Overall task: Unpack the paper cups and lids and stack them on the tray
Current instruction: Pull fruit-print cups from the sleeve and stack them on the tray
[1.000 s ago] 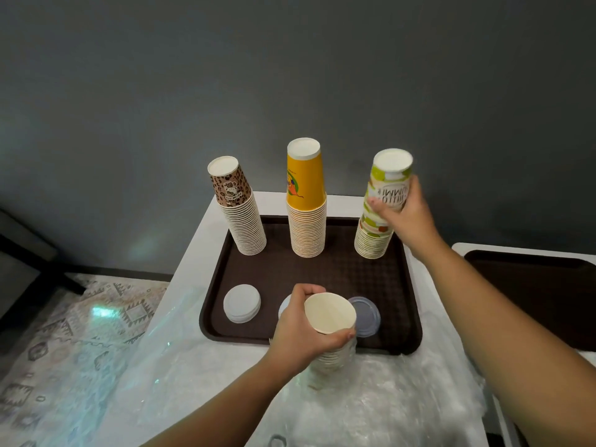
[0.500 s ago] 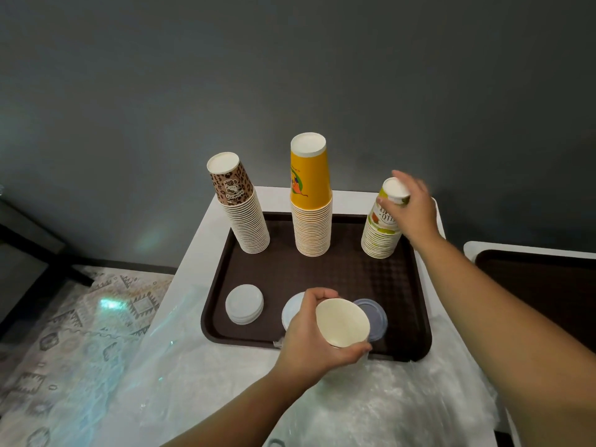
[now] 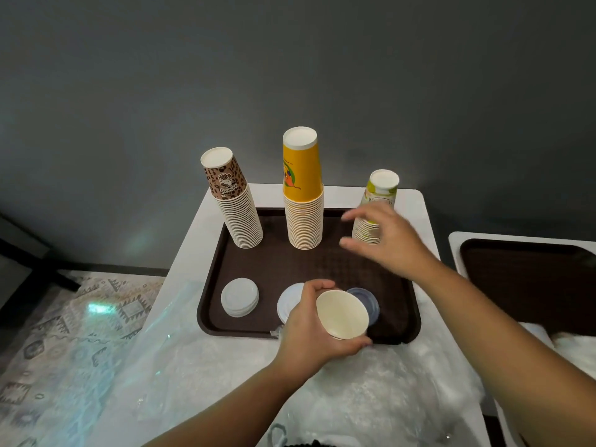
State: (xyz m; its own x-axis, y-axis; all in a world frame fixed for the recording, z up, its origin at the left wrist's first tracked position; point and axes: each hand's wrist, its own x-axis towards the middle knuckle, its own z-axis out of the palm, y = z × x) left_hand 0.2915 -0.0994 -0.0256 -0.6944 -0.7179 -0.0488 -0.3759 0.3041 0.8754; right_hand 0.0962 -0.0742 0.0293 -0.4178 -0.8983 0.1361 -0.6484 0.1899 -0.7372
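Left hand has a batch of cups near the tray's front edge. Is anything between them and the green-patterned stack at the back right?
Yes. The right hand, open and empty, hangs in front of the green-patterned stack, across the path from the cups in the left hand. Otherwise only bare tray lies between.

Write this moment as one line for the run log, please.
left hand: grip on white paper cups | right hand: open, beside green-patterned cup stack | brown plastic tray: three cup stacks

white table (image 3: 338, 193) | brown tray (image 3: 209, 304) | clear plastic wrap (image 3: 200, 366)
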